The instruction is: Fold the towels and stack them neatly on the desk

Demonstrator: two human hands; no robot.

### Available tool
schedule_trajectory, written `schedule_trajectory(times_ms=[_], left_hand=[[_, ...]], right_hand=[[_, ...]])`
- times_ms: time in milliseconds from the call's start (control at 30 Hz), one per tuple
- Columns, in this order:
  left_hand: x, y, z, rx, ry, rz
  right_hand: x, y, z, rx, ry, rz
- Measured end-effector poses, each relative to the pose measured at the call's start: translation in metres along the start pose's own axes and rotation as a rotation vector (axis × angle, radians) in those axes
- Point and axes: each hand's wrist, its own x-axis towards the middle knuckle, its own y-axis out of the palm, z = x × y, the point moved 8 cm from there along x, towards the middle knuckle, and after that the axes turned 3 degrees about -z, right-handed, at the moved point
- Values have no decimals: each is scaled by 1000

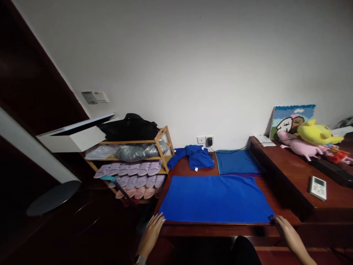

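A blue cloth (pixel 215 198) lies spread out nearly flat on the reddish-brown wooden table, its near edge along the table's front edge. My left hand (pixel 152 227) is at its near left corner, fingers closed on the edge beside a small white tag. At the near right corner, my right hand (pixel 280 224) pinches the cloth, its fingertips partly in shadow. Behind lies a crumpled pile of blue cloth (pixel 197 156) with white tags. To the right of that pile, another blue cloth (pixel 238 162) with a green edge lies flat.
On the left stands a wooden rack (pixel 162 147) with several slippers (pixel 143 168), a black bag (pixel 131 127) and a white box (pixel 79 138). On the right, a raised wooden surface (pixel 286 167) bears plush toys (pixel 317 132), a picture (pixel 292 117) and a remote control (pixel 318 187). A plugged-in charger (pixel 210 141) trails a cord.
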Motion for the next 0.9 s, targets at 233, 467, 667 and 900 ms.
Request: schedule_trajectory(times_ms=[233, 467, 667, 900], left_hand=[[-26, -12, -3, 138, 126, -10], [63, -11, -20, 100, 76, -115], [173, 52, -17, 103, 16, 46], [193, 104, 34, 201, -140, 111]], right_hand=[[17, 5, -9, 73, 151, 120], [115, 49, 48, -120, 9, 191], [190, 118, 68, -201, 27, 247], [174, 144, 18, -376, 170, 313]])
